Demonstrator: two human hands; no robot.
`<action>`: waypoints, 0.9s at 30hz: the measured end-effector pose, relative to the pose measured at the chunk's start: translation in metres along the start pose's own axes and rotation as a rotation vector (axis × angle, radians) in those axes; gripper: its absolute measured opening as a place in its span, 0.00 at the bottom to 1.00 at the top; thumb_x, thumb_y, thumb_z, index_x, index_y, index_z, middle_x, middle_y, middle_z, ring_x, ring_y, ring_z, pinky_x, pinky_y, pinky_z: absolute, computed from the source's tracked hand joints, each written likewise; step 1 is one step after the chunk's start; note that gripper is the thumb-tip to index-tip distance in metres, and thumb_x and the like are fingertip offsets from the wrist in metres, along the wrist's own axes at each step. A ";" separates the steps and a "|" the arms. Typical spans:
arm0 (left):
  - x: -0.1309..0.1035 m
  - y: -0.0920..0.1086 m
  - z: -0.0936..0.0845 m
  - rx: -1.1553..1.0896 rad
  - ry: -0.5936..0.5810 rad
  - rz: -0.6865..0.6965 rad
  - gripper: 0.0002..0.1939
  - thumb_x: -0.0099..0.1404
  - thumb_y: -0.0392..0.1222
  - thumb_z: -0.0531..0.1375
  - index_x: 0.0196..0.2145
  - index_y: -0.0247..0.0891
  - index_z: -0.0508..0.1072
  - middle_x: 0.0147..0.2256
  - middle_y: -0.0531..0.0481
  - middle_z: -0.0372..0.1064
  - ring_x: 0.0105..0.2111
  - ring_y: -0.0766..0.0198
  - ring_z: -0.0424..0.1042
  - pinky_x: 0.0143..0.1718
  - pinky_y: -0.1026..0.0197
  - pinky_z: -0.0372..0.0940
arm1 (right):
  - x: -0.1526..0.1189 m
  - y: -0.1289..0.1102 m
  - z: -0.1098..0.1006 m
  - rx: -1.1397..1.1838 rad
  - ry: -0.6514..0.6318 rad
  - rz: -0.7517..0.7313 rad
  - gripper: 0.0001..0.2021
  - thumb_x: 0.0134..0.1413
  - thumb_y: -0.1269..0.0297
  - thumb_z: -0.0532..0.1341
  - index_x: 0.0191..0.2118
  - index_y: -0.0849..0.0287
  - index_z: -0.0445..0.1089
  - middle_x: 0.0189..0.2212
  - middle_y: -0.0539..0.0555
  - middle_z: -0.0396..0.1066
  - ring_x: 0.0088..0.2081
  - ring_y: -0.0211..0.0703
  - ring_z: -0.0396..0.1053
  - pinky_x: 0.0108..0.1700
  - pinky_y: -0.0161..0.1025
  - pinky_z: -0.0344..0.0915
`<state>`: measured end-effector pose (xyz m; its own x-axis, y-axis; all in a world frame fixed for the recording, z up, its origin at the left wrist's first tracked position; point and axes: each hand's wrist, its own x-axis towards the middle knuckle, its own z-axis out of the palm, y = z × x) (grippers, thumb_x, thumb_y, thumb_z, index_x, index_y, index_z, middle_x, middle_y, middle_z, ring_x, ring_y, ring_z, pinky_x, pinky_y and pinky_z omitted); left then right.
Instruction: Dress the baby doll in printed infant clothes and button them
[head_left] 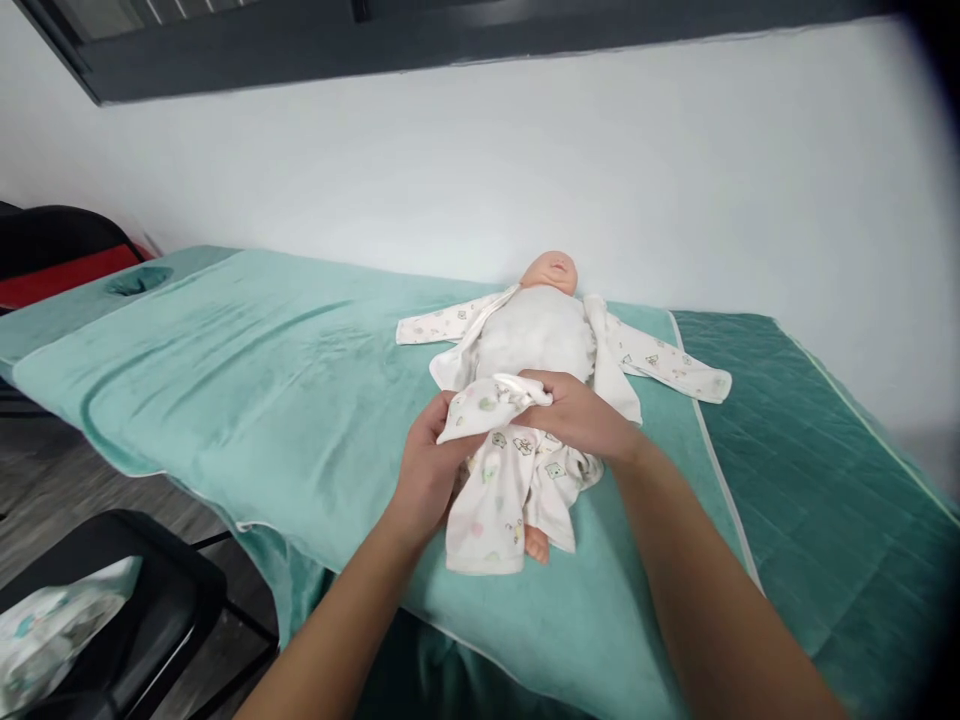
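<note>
A baby doll (551, 270) lies on its back, its head toward the wall. Its white cloth torso (534, 335) shows between the open fronts of a printed baby shirt (660, 365), whose sleeves spread out to both sides. Over the doll's lower body, my left hand (429, 465) grips the left side of printed baby pants (491, 500). My right hand (577, 415) pinches the bunched waist of the same pants. One doll foot (536, 544) sticks out below a pant leg; the other foot is hidden.
A light green sheet (247, 370) covers the bed, with a darker quilted cover (825, 480) at right. The white wall (420, 170) rises behind. At lower left, a black chair (165, 590) carries a printed white package (64, 625). Another chair (64, 240) stands at far left.
</note>
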<state>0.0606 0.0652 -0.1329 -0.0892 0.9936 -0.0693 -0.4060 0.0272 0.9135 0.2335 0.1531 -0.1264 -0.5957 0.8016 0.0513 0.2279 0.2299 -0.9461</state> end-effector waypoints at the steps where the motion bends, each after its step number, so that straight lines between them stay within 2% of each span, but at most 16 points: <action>1: -0.007 0.000 0.001 -0.008 0.024 -0.013 0.13 0.51 0.39 0.69 0.33 0.39 0.71 0.27 0.56 0.67 0.25 0.67 0.66 0.27 0.66 0.60 | 0.001 0.002 0.000 -0.035 -0.001 -0.011 0.08 0.49 0.60 0.64 0.35 0.58 0.72 0.33 0.49 0.73 0.36 0.43 0.68 0.36 0.37 0.61; 5: -0.033 0.002 0.001 -0.026 0.102 -0.076 0.10 0.54 0.39 0.67 0.34 0.38 0.72 0.29 0.54 0.67 0.27 0.67 0.66 0.27 0.67 0.59 | 0.003 0.007 0.000 -0.145 -0.009 -0.059 0.05 0.45 0.65 0.64 0.32 0.58 0.72 0.31 0.48 0.73 0.35 0.41 0.68 0.37 0.35 0.60; 9: -0.059 0.005 0.002 -0.048 0.201 -0.155 0.09 0.57 0.42 0.66 0.33 0.38 0.72 0.30 0.52 0.69 0.28 0.66 0.67 0.27 0.66 0.59 | 0.004 0.008 0.002 -0.238 -0.042 -0.072 0.06 0.45 0.66 0.64 0.33 0.57 0.73 0.33 0.48 0.74 0.36 0.42 0.69 0.38 0.36 0.61; 14: -0.093 0.007 0.014 -0.059 0.313 -0.202 0.10 0.58 0.45 0.66 0.36 0.39 0.75 0.36 0.48 0.75 0.34 0.60 0.72 0.32 0.63 0.65 | 0.004 0.007 0.002 -0.321 -0.107 -0.056 0.07 0.42 0.68 0.64 0.32 0.56 0.74 0.32 0.48 0.76 0.35 0.43 0.70 0.38 0.37 0.61; 17: -0.108 0.000 0.019 -0.092 0.353 -0.198 0.11 0.57 0.46 0.67 0.34 0.38 0.75 0.38 0.44 0.77 0.37 0.56 0.75 0.32 0.61 0.67 | 0.003 0.007 0.002 -0.324 -0.149 -0.056 0.08 0.41 0.67 0.65 0.32 0.55 0.75 0.33 0.48 0.76 0.36 0.44 0.71 0.38 0.37 0.62; 22: -0.119 -0.028 0.011 -0.128 0.457 -0.221 0.14 0.52 0.45 0.70 0.33 0.36 0.73 0.32 0.45 0.77 0.33 0.55 0.76 0.30 0.59 0.68 | 0.002 0.006 0.001 -0.379 -0.195 -0.047 0.09 0.37 0.68 0.66 0.31 0.54 0.75 0.32 0.48 0.76 0.35 0.44 0.70 0.35 0.37 0.61; 25: -0.116 -0.042 -0.003 -0.098 0.533 -0.211 0.16 0.52 0.46 0.70 0.35 0.36 0.73 0.29 0.49 0.75 0.29 0.60 0.74 0.29 0.62 0.67 | 0.001 0.004 0.002 -0.450 -0.185 -0.035 0.08 0.36 0.67 0.67 0.30 0.54 0.74 0.32 0.47 0.76 0.34 0.43 0.69 0.33 0.36 0.58; 27: -0.110 -0.045 -0.014 -0.035 0.533 -0.214 0.16 0.54 0.47 0.69 0.35 0.36 0.73 0.27 0.51 0.73 0.26 0.65 0.72 0.27 0.65 0.66 | 0.001 0.002 0.003 -0.486 -0.182 -0.027 0.06 0.39 0.63 0.67 0.29 0.53 0.74 0.31 0.47 0.76 0.32 0.43 0.69 0.31 0.36 0.56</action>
<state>0.0758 -0.0467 -0.1716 -0.4441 0.7736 -0.4520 -0.4949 0.2088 0.8435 0.2309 0.1525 -0.1290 -0.7209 0.6926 -0.0241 0.5163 0.5136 -0.6853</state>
